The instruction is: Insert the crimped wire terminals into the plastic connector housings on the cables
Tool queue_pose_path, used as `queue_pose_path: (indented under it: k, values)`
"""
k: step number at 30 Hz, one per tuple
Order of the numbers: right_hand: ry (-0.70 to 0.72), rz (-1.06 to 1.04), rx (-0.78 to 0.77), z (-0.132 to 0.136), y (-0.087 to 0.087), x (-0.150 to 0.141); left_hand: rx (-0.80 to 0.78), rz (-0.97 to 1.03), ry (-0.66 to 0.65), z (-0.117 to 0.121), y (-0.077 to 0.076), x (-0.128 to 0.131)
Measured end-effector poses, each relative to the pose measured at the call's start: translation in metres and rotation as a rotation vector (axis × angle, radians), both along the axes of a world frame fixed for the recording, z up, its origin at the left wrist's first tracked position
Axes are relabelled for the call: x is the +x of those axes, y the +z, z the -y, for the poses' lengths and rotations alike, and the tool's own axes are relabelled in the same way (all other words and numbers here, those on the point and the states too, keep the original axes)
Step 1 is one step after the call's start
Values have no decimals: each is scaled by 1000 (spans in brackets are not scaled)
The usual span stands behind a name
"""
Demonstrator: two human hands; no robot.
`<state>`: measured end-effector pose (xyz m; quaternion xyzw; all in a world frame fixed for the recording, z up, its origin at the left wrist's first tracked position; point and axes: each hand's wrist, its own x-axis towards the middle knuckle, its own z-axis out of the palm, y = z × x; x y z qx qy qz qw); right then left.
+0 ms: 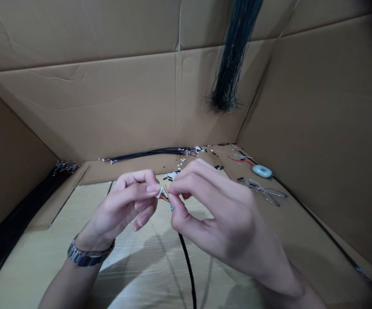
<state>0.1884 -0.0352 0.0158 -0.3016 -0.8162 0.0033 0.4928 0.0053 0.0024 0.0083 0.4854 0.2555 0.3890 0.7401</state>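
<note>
Between thumb and finger, my left hand (124, 199) pinches a small white connector (160, 192). Thin coloured wires (164, 198) run from the connector toward my right hand (214, 210), whose thumb and forefinger are pinched together at a fine wire. Below the fingers a black cable (188, 266) hangs down toward the lower edge of the view. A little blue shows where the coloured wires meet the cable. My right fingers partly hide that spot. Both hands are held above the table, close together.
Cardboard walls (124, 103) enclose the table (134, 266). Black cable bundles (147, 153) lie at the back and along the left (28, 214). Dark thin wires (234, 56) hang from above. Eyeglasses (264, 190), a pale rounded object (262, 171) and small white and black pieces (171, 175) lie around.
</note>
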Motion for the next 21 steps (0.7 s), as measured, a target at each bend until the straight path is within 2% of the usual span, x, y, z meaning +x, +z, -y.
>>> queue_pose_path:
  k: [16,21]
  values:
    - [0,5,-13,0,1,0,49,-52,18,0,1,0]
    - [-9,9,11,0,0,-1,177,-155,90,6,3,-3]
